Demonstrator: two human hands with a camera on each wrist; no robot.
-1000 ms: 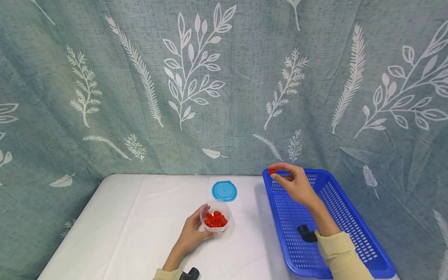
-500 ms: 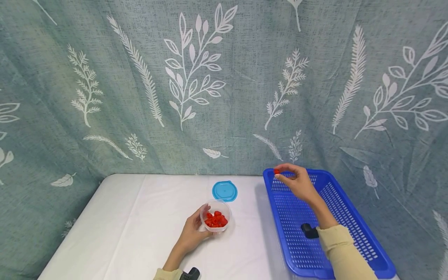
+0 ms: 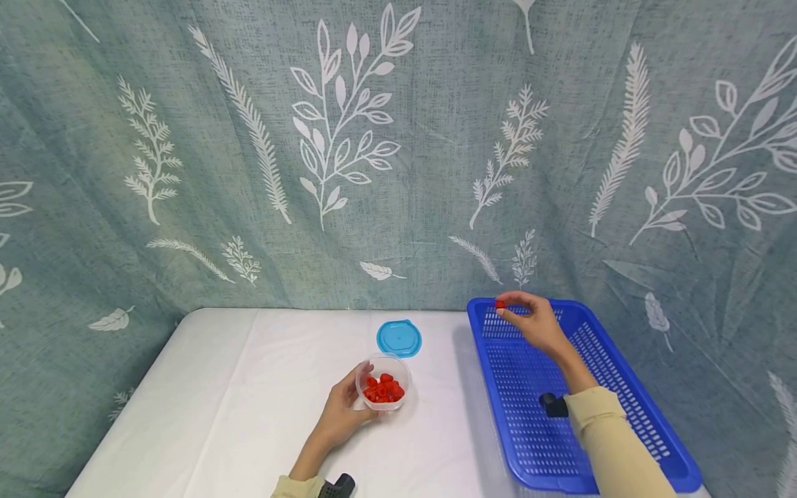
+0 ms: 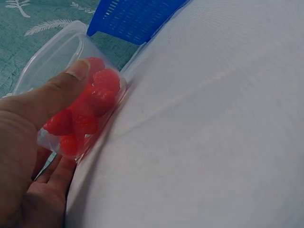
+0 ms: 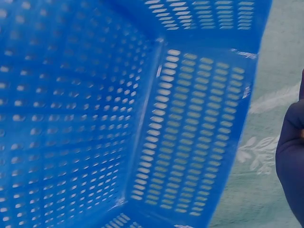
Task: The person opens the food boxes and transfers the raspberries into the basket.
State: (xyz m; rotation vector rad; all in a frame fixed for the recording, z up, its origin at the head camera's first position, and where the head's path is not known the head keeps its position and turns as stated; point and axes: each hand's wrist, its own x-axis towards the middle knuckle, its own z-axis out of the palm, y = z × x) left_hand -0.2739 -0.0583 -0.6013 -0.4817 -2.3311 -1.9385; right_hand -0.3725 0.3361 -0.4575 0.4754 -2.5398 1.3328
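Note:
My left hand (image 3: 341,409) grips a clear plastic tub (image 3: 404,379) from its left side, on the white cloth. Several red raspberries (image 3: 385,389) lie in the bottom of the tub. In the left wrist view, the thumb (image 4: 57,92) presses against the tub's wall and the other fingers are partly hidden behind it. Over the far left part of the blue basket (image 3: 498,422), my right hand (image 3: 535,321) pinches a single raspberry (image 3: 501,304) between thumb and fingers. Only a dark edge of the right hand (image 5: 290,147) shows in the right wrist view.
A round blue lid (image 3: 399,338) lies flat on the cloth just behind the tub. The perforated basket stands along the table's right side, partly covered by my right forearm. A green leaf-patterned curtain (image 3: 423,173) hangs behind the table (image 3: 249,387).
My right hand has moved a little to the right with the raspberry, from the basket's left rim to inside it. The left hand and tub stay in place.

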